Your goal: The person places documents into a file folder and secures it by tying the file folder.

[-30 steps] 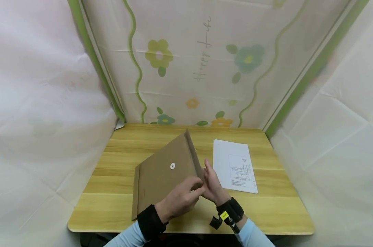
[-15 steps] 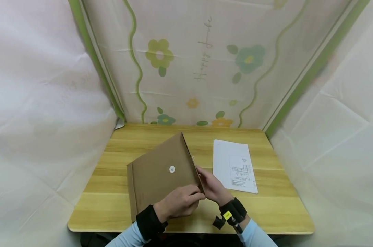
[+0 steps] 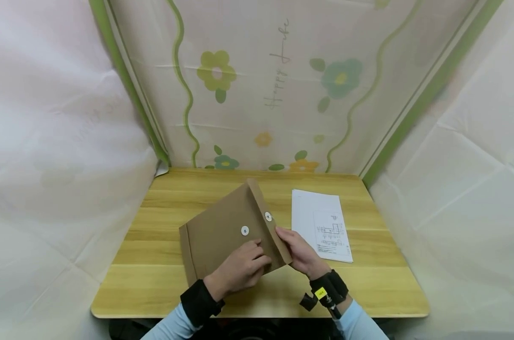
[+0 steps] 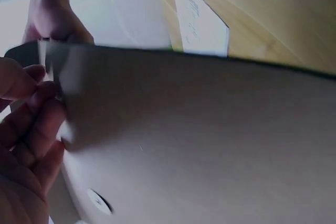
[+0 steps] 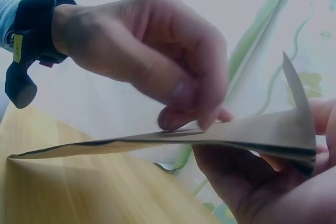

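A brown kraft-paper envelope [image 3: 216, 238] is held tilted above the table, its flap raised along the right end. One white round button [image 3: 244, 230] sits on its face, another white button [image 3: 268, 216] on the flap. My right hand [image 3: 299, 252] grips the flap end, thumb on the near side and fingers behind. Just left of the fold, my left hand [image 3: 243, 267] has curled fingers close to the envelope's face. In the right wrist view the left fingertips [image 5: 210, 119] meet near the paper; whether something thin is pinched there is unclear.
White sheets [image 3: 321, 226] with a printed drawing lie right of the envelope on the wooden table [image 3: 380, 288]. A patterned curtain [image 3: 257, 94] hangs along the back edge, with white fabric on both sides. Black bands are strapped round both wrists.
The flap, folded back behind the envelope half a second ago, now shows its face and button. My left hand has moved left from the flap edge; my right hand has shifted slightly right.
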Demonstrator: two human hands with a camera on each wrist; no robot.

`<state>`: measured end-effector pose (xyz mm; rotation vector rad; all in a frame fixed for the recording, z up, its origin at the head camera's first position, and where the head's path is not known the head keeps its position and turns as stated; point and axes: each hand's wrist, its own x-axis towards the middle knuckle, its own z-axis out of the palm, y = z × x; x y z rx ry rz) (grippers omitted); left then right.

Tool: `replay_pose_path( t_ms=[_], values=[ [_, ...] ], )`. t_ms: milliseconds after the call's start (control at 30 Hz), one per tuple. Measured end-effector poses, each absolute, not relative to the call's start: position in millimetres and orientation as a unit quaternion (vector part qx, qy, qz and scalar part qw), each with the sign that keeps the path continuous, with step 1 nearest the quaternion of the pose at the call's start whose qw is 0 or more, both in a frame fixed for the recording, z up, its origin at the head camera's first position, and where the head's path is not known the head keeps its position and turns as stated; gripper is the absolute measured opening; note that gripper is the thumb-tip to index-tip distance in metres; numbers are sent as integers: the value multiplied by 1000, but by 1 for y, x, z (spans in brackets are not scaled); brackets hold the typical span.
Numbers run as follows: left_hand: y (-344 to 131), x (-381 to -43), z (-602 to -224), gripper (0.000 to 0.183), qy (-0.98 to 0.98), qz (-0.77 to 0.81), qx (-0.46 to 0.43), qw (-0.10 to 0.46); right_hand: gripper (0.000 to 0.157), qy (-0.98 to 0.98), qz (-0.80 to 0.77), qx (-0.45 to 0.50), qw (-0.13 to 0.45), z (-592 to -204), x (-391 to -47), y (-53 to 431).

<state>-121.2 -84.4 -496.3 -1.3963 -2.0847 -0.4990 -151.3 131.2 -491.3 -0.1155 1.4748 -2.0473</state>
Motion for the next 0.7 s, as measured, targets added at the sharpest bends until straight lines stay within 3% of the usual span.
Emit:
replay_pose_path(
  t_ms=[200,367,433,567,700],
  values=[
    [-100,-131,-507,17,-821,-159,-464,292,38,561,-771,-49,298,-490,-154,138],
    [-113,-141,-518,22,-846,-185,-406,293,42,552,-780,-47,290,-489,-157,143],
    [-116,-143,-521,34,-854,-196,-388,287,47,548,-785,-41,285,-488,-157,143],
    [-115,-142,-528,75,-877,-207,-368,231,54,543,-792,-16,278,-487,-157,141],
    [-111,-140,-535,90,-905,-211,-340,144,53,537,-797,-1,278,-486,-156,136]
  ],
)
